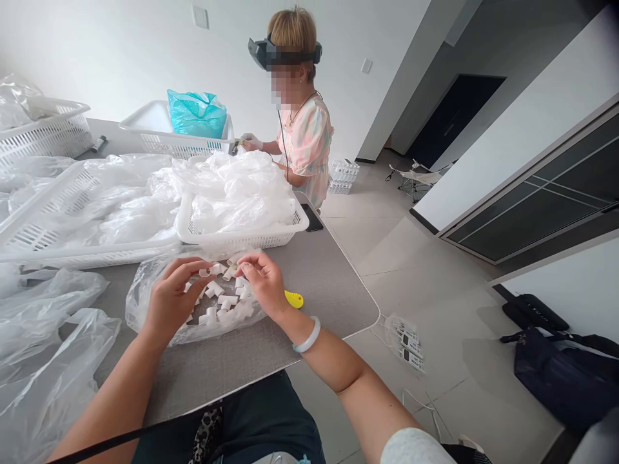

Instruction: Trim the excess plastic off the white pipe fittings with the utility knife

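Note:
Above a clear plastic bag [140, 293] of loose white pipe fittings [227, 301], many of them tees, both my hands are raised. My left hand [174, 296] pinches one white pipe fitting [207, 271] between thumb and fingertips, its round opening showing. Close to its right, my right hand [264, 280] is closed in a pinch; whatever sits between those fingertips is too small to make out. A yellow handle [294, 299] pokes out from beneath my right hand, the rest of that tool hidden.
White baskets of plastic bags [242, 240] stand behind the fittings. A basket [145, 116] with a turquoise bag [196, 115] is farther back. A phone [312, 218] lies by the table edge [351, 264]. A co-worker [309, 135] stands beyond. Loose bags [48, 341] cover the left.

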Motion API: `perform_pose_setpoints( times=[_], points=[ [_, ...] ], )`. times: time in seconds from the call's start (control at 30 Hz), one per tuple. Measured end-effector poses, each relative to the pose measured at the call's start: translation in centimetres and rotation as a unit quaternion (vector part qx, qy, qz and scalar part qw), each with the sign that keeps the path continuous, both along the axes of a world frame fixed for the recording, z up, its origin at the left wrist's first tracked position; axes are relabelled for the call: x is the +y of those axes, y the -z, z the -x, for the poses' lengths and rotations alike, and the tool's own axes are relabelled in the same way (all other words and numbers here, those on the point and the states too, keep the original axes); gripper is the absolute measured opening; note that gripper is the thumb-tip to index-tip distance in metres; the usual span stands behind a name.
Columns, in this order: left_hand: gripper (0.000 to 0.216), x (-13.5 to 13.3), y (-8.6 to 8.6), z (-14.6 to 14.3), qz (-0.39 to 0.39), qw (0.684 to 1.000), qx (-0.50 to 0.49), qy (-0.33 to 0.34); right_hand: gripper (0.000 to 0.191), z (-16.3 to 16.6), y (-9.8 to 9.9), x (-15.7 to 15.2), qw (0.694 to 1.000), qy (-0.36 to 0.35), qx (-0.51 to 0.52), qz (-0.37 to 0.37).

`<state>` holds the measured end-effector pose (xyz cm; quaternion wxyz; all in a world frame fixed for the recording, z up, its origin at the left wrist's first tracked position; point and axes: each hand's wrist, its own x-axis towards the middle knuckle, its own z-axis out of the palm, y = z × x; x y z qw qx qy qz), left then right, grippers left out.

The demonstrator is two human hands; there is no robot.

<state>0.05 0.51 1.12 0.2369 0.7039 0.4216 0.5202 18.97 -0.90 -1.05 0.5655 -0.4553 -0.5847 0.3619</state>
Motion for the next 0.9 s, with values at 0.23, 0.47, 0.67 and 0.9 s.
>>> perform_pose_setpoints(
  times=[0.23,0.47,0.67,0.9],
  points=[
    [0.028,0.3,0.6,0.2,0.022,0.999,-0.002,0.044,0.022,0.2,-0.1,-0.6,0.958,0.061,-0.241,-0.146],
    [0.018,0.0,0.7,0.3,-0.040,0.997,0.038,0.046,0.027,0.5,0.8,-0.3,0.947,0.062,-0.260,-0.178],
    [0.016,-0.4,0.1,0.2,-0.067,0.995,0.050,0.049,0.030,0.6,0.8,-0.4,0.946,0.059,-0.252,-0.193],
    [0.018,-0.4,0.1,0.3,-0.080,0.994,0.054,0.050,0.030,0.6,0.8,-0.5,0.947,0.057,-0.260,-0.182]
  ],
)
